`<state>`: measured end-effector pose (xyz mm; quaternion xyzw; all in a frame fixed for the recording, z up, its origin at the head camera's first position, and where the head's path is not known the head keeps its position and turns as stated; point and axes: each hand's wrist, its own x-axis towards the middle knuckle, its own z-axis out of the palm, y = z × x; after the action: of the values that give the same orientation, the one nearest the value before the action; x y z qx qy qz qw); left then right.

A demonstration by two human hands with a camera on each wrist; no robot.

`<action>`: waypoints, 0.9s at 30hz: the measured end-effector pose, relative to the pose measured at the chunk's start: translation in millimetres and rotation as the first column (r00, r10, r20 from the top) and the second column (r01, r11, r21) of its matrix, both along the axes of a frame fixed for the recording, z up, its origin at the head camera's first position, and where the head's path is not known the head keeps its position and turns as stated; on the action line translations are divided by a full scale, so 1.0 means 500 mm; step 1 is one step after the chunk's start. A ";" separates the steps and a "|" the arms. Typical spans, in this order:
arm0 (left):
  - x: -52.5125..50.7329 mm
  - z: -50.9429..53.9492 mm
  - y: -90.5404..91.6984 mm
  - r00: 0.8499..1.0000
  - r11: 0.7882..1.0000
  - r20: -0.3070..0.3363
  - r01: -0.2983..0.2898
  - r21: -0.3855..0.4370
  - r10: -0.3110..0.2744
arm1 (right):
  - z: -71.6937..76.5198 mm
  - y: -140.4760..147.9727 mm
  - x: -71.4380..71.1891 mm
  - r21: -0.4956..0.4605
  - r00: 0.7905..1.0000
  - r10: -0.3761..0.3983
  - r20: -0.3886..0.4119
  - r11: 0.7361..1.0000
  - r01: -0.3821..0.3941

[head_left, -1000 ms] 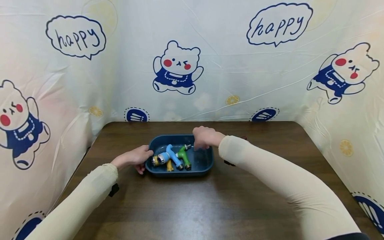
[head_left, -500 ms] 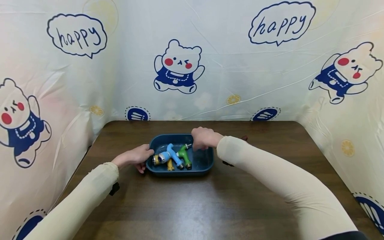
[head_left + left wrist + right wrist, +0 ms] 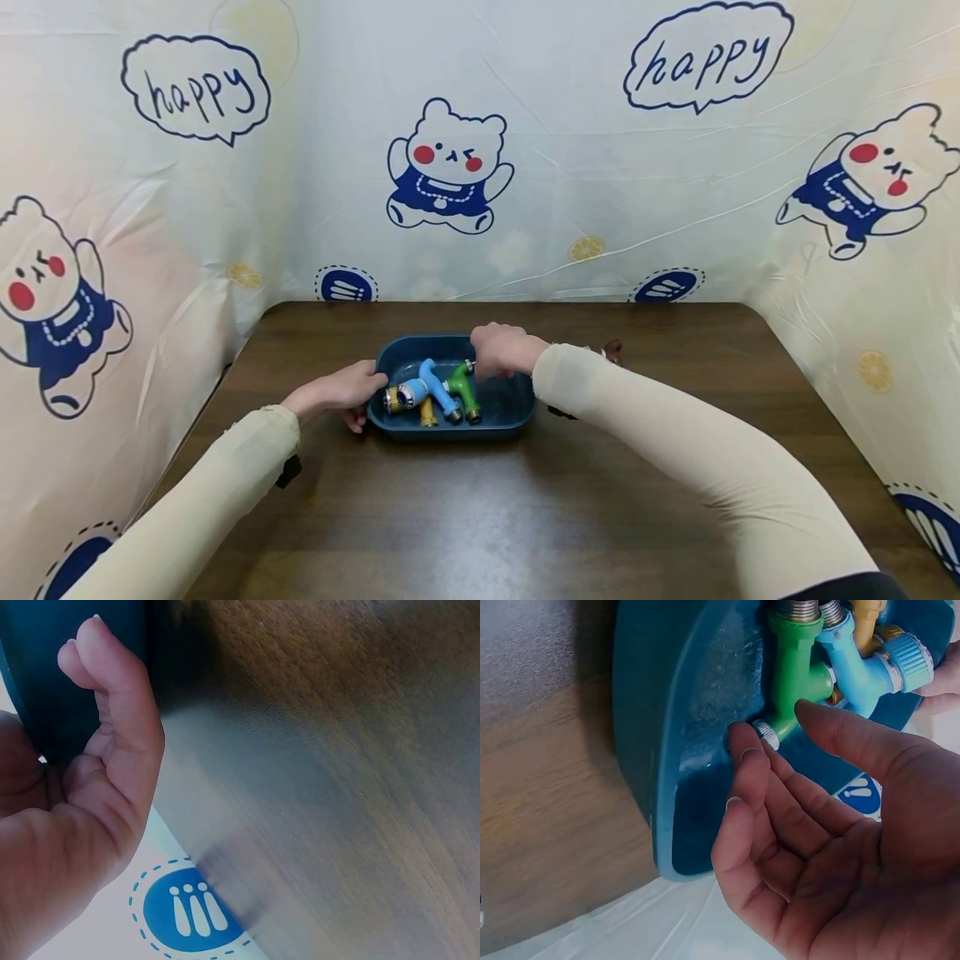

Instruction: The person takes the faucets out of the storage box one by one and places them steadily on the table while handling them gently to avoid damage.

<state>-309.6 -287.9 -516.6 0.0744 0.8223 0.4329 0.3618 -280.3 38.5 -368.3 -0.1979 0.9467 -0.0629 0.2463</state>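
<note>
A dark blue tray (image 3: 450, 433) holds a green tap (image 3: 462, 390), a light blue tap (image 3: 433, 385) and a yellow one (image 3: 427, 414). My left hand (image 3: 341, 390) grips the tray's left end, thumb at the rim; in the left wrist view its bent fingers (image 3: 124, 690) lie against the outer wall. Over the tray's back right part is my right hand (image 3: 504, 350). In the right wrist view, that hand (image 3: 832, 825) has its thumb and loosely bent fingers apart, beside the silver end of the green tap (image 3: 791, 675); whether a fingertip touches it is unclear.
The tray stands on a brown wooden table (image 3: 480, 517). Behind the right sleeve (image 3: 637, 400), a small reddish-brown thing (image 3: 613, 350) is partly hidden. A patterned cloth (image 3: 555, 167) hangs around the table's back and sides.
My right hand has shifted slightly left, closer to the green tap. More of the reddish-brown thing shows behind the sleeve. The left hand keeps its hold on the tray.
</note>
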 end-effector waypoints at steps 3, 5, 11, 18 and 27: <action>-0.020 -0.030 -0.013 0.998 0.998 0.032 -0.047 0.029 0.046 | -0.002 -0.007 0.001 0.009 1.000 0.021 0.003 1.000 -0.021; -0.037 -0.049 -0.024 0.996 0.997 0.060 -0.069 0.036 0.067 | -0.002 -0.012 0.003 0.010 0.999 0.031 0.007 0.999 -0.031; -0.046 -0.065 -0.029 0.997 0.998 0.060 -0.057 0.030 0.055 | -0.006 -0.021 0.012 -0.031 0.999 0.034 0.022 0.999 -0.033; 0.009 0.012 0.009 1.000 1.000 -0.001 -0.019 -0.021 0.019 | -0.014 -0.032 0.015 -0.009 0.998 0.051 0.028 0.999 -0.051; 0.123 0.193 0.097 0.998 0.997 -0.063 -0.004 -0.079 -0.001 | -0.023 -0.039 0.019 0.002 0.999 0.043 0.018 0.999 -0.043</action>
<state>-248.2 -239.2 -419.9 0.0731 0.8500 0.3975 0.3379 -270.6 18.9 -380.0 -0.2175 0.9400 -0.0579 0.2563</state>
